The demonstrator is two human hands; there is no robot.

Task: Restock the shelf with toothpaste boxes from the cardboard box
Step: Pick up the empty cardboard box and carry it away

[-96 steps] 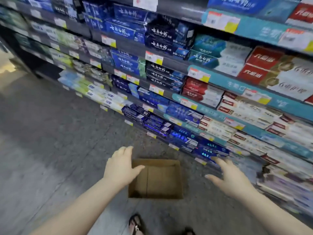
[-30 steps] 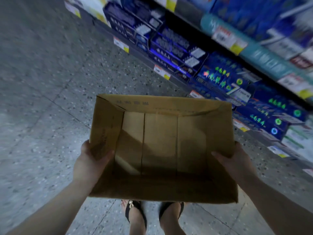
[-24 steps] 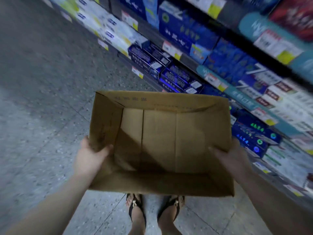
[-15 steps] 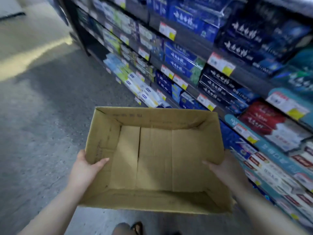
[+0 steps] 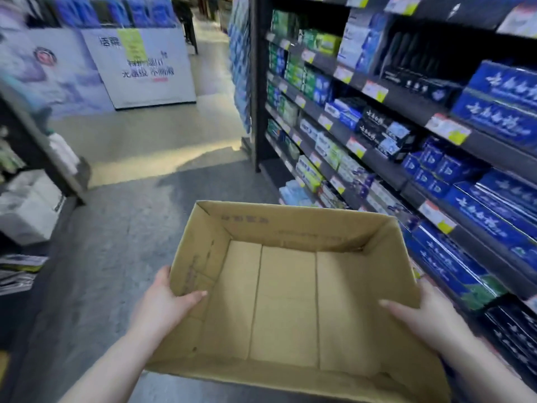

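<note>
Figure: my left hand (image 5: 162, 301) and right hand (image 5: 421, 318) each grip a side wall of the cardboard box (image 5: 290, 228), thumbs hooked over the rim, the other fingers hidden outside; the box spans between my fingers, open side up, floor bare, no stock inside; toothpaste boxes (image 5: 494, 123) fill the shelf (image 5: 377, 164) just beyond my right fingers; the step, I judge, is carrying the empty box off; hold it level, press evenly on both walls, steer its right wall clear of the shelf edges.

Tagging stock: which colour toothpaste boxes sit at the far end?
The green boxes, beside the black end post; nearer the cardboard box stand blue boxes and black boxes.
</note>
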